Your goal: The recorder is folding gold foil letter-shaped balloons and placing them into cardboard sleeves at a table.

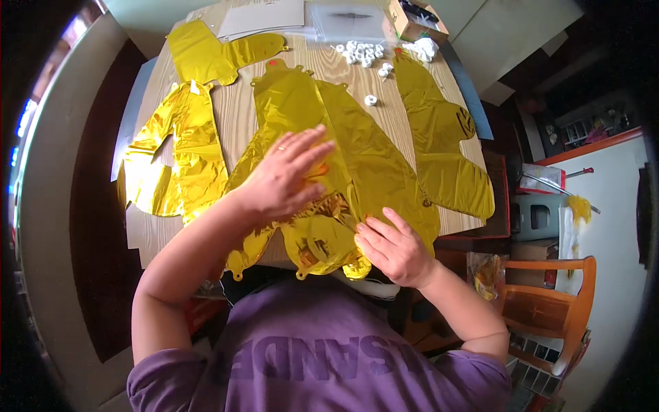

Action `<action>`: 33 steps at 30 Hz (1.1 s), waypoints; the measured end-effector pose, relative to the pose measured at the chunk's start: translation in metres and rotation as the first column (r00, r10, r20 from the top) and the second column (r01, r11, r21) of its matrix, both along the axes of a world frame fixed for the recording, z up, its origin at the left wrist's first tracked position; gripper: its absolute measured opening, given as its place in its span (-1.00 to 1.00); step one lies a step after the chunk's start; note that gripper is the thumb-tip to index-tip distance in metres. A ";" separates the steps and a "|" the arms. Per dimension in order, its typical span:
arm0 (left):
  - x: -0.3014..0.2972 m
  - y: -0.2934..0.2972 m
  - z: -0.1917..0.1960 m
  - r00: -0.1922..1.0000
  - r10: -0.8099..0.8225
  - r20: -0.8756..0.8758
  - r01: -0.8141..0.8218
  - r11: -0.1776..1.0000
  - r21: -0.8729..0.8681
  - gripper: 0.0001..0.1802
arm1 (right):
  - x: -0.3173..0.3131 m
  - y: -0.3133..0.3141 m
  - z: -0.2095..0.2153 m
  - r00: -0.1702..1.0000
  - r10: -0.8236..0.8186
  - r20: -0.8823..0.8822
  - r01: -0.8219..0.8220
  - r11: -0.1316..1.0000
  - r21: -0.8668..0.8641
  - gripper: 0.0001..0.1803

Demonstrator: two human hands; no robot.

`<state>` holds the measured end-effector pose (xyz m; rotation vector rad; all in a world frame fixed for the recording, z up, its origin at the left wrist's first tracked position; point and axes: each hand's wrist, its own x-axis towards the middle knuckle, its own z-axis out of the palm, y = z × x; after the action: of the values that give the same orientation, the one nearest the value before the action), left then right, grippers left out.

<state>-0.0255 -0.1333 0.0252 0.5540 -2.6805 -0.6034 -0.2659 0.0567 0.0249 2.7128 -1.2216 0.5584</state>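
Flat gold foil balloons lie spread over the wooden table, and the large middle balloon (pixel 288 106) reaches toward me. My left hand (pixel 285 175) is over it, fingers spread and palm downward; whether it touches the foil I cannot tell. On the right edge of the crumpled near part, the fingertips of my right hand (pixel 392 248) rest on the foil, fingers stretched out. A broad foil panel (pixel 374 147) slopes down beside the middle balloon to the right. Rounded foil lobes (pixel 319 244) hang at the table's near edge, close to my body.
More foil balloons lie left (pixel 195 130), far left (pixel 202 51) and right (pixel 436 137). Beyond are small white rolls (pixel 360 51), a clear plastic sheet (pixel 347 20), pale card sheets (pixel 264 15) and an open box (pixel 417 24). A wooden chair (pixel 542 302) stands right.
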 end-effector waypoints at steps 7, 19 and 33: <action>0.042 0.003 -0.019 0.984 0.174 0.047 -0.171 0.983 -0.061 -0.24 | 0.004 0.016 0.000 0.999 -0.043 0.023 0.043 0.999 0.015 -0.70; 0.033 -0.020 -0.013 0.993 0.107 0.058 -0.101 0.990 -0.102 -0.28 | 0.019 0.017 0.002 0.994 -0.106 0.029 0.104 0.994 0.039 -0.69; 0.002 -0.013 -0.029 0.994 -0.052 0.097 0.067 0.984 -0.164 -0.05 | 0.004 -0.006 0.047 0.965 -0.174 0.194 0.041 0.837 0.545 -0.30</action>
<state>-0.0232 -0.1465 -0.0034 0.4678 -2.8101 -0.3713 -0.2620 0.0504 0.0717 3.0548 -1.8276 0.6151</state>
